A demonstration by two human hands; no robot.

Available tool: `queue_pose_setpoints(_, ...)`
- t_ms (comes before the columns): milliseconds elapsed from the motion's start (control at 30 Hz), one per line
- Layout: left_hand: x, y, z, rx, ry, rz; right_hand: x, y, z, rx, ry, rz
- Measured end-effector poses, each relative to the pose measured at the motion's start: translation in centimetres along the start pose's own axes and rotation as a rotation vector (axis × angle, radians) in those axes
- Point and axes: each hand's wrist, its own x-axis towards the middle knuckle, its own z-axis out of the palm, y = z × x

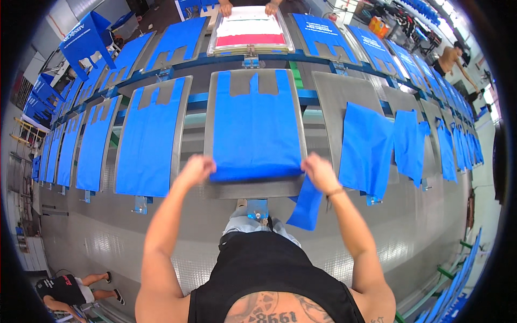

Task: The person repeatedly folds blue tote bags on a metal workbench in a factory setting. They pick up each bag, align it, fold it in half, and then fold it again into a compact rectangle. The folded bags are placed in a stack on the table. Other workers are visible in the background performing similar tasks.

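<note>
A blue fabric bag with cut-out handle straps lies on the grey platen in front of me, straps pointing away. My left hand is closed on its near left corner. At the near right corner, my right hand pinches the same edge. Between my hands the near edge looks folded or lifted, and part of the platen shows below it. A narrow blue fabric piece hangs beneath my right hand; whether it joins the bag I cannot tell.
Flat blue bags cover platens to the left. On the right, crumpled blue bags droop over platen edges. Across the rail, another person's hands hold a printing frame. Other people are at far right and lower left.
</note>
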Motion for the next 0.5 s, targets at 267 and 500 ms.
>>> queue_pose_setpoints(267, 16.6, 15.1, -23.3, 0.122, 0.949, 0.388, 20.0, -6.6, -22.2, -0.101, 0.79, -0.253)
queue_pose_setpoints(500, 6.0, 12.4, -12.8, 0.205, 1.077, 0.457, 9.9, -7.2, -15.6, -0.049, 0.685, -0.263)
